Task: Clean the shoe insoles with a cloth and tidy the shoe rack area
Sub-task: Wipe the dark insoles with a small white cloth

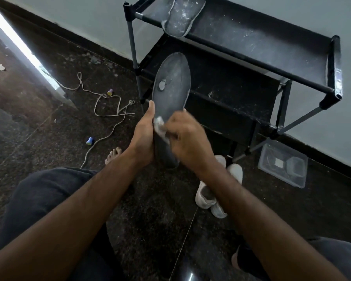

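Two hands hold one gray insole (171, 84) in front of a black shoe rack (251, 63), seen from the head camera. The left hand (143, 136) grips the insole's lower left edge, with its thumb lying straight up along that edge and its other fingers hidden behind. The right hand (187, 136) has its fingers curled and bunched round a small white cloth (159, 126), and it presses the cloth on the lower part of the insole. This hand looks blurry. The insole stands nearly upright, its round toe end up, with a pale chipped spot near the middle.

A second insole (180, 16), dusty and speckled white, lies on the top shelf of the rack and hangs over the front bar. Below the right arm sits a pair of white shoes (215, 191) on the dark floor (49, 122). Near the rack's right leg lies a clear plastic box (283, 163). Off to the left, pale shoelaces (107, 106) curl across the floor, near two small colored bits. A bare foot (114, 156) peeks out past the left arm.
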Demonstrator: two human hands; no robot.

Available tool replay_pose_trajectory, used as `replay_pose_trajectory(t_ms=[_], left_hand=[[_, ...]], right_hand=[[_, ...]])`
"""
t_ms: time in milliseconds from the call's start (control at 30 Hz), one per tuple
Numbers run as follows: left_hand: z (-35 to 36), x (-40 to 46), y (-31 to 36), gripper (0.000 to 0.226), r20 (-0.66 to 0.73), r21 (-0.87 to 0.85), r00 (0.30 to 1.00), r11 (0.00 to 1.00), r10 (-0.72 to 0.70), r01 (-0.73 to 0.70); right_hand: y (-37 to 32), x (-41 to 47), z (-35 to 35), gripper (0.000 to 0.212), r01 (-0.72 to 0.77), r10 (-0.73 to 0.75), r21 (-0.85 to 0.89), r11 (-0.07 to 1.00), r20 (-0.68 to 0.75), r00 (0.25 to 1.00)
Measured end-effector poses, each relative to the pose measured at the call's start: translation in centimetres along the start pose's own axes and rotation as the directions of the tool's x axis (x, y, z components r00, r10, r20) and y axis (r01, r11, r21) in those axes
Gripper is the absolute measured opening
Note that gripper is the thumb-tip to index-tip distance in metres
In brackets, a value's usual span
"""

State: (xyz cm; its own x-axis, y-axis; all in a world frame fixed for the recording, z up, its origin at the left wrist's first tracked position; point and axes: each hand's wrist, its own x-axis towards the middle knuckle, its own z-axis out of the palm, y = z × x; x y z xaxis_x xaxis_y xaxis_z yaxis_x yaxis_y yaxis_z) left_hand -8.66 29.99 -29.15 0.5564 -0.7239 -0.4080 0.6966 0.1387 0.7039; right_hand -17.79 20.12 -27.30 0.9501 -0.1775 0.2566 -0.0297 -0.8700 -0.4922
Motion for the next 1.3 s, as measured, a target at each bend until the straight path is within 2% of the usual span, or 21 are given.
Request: replay_pose_trajectory(t_ms=[33,100,133,167,200,267,333,367,400,467,533,567,600,667,733,800,833,933,1100,1200,1300], left_hand=[[-0.4,0.1,0.0,0.069,-0.016,0.007,1.000,1.000,-0.005,0.005],[-0.5,0.2,0.1,0.070,-0.013,0.030,1.000,0.999,-0.009,0.010],[-0.2,0.2,0.1,0.070,0.009,0.046,1.000,0.999,-0.005,0.004],[0.2,0.2,0.0,0.070,0.020,0.044,1.000,0.999,-0.003,0.002],[0.6,0.2,-0.1,0.069,0.022,0.038,1.000,0.999,-0.009,0.008],[1.3,-0.1,-0.2,0.066,0.013,0.035,1.000,0.999,-0.006,0.005],[1.2,-0.1,-0.4,0.063,0.020,0.001,1.000,1.000,0.017,-0.017],[1.1,-0.1,-0.4,0.063,0.010,-0.020,1.000,1.000,0.018,-0.018],[0.9,-0.1,-0.3,0.064,0.004,-0.040,1.000,0.999,0.000,0.000],[0.0,0.1,-0.2,0.068,-0.019,-0.065,0.999,0.998,-0.028,0.027],[-0.4,0.2,0.2,0.066,-0.043,-0.034,0.999,0.999,-0.006,0.005],[-0.3,0.3,0.3,0.065,-0.018,-0.006,1.000,1.000,0.011,-0.011],[0.1,0.2,0.4,0.064,-0.001,0.006,1.000,1.000,0.021,-0.021],[0.6,0.0,0.4,0.061,0.000,-0.022,1.000,1.000,0.022,-0.022],[0.8,-0.2,0.2,0.057,0.024,-0.026,1.000,1.000,0.012,-0.012],[0.8,-0.3,0.0,0.050,0.007,-0.017,0.999,0.999,0.032,-0.031],[0.8,-0.3,0.0,0.047,-0.001,-0.014,0.999,0.999,0.048,-0.048],[1.3,-0.6,0.5,0.049,0.030,-0.062,0.999,0.997,0.045,-0.044],[0.6,-0.1,1.2,0.065,-0.011,-0.070,0.998,0.995,0.067,-0.067],[1.0,-0.2,0.9,0.075,-0.002,-0.038,1.000,0.999,-0.001,0.001],[1.7,-0.4,0.2,0.068,-0.015,-0.046,1.000,0.999,-0.026,0.025]], right_hand=[[-0.6,-0.9,-0.6,0.012,0.057,-0.072,0.084,0.995,0.190,0.979],[-1.3,-1.8,-3.3,0.012,0.034,-0.157,0.207,0.978,0.618,0.770],[-1.1,-1.8,-4.7,0.014,-0.014,-0.156,0.227,0.974,0.710,0.687],[-0.5,-1.5,-5.9,0.016,-0.063,-0.131,0.249,0.966,0.688,0.714],[0.2,-0.9,-6.9,0.015,-0.099,-0.074,0.261,0.960,0.578,0.813],[1.4,0.6,-7.1,0.015,-0.142,0.103,0.202,0.969,0.195,0.975],[1.7,1.7,-5.1,0.015,-0.185,0.186,0.020,0.983,-0.131,0.974],[1.4,1.7,-3.8,0.012,-0.171,0.157,-0.053,0.984,-0.204,0.966],[0.8,1.1,-2.5,0.008,-0.124,0.107,-0.092,0.988,-0.166,0.980],[-0.2,-0.9,-1.4,0.009,0.019,-0.016,-0.014,1.000,0.218,0.976],[-1.2,-2.5,-2.9,0.010,0.020,-0.086,0.107,0.994,0.662,0.745],[-1.3,-2.9,-4.2,0.014,-0.035,-0.097,0.156,0.987,0.757,0.646],[-1.0,-2.9,-5.4,0.016,-0.104,-0.086,0.196,0.975,0.764,0.639],[-0.2,-2.2,-7.4,0.016,-0.199,0.010,0.247,0.948,0.604,0.797],[0.9,-1.1,-7.8,0.017,-0.227,0.153,0.242,0.944,0.290,0.945],[1.3,0.0,-6.7,0.018,-0.237,0.235,0.163,0.958,0.028,0.971],[1.4,0.4,-5.8,0.019,-0.226,0.230,0.101,0.969,-0.021,0.973],[1.0,0.1,-2.9,0.021,-0.079,0.083,-0.066,0.995,0.065,0.994],[1.4,-1.0,-2.1,0.019,0.100,-0.093,-0.027,0.995,0.186,0.978],[1.5,-0.6,-2.7,0.016,0.190,-0.172,-0.097,0.977,0.164,0.971],[1.6,0.9,-3.4,0.015,0.255,-0.233,-0.246,0.935,0.117,0.965]])
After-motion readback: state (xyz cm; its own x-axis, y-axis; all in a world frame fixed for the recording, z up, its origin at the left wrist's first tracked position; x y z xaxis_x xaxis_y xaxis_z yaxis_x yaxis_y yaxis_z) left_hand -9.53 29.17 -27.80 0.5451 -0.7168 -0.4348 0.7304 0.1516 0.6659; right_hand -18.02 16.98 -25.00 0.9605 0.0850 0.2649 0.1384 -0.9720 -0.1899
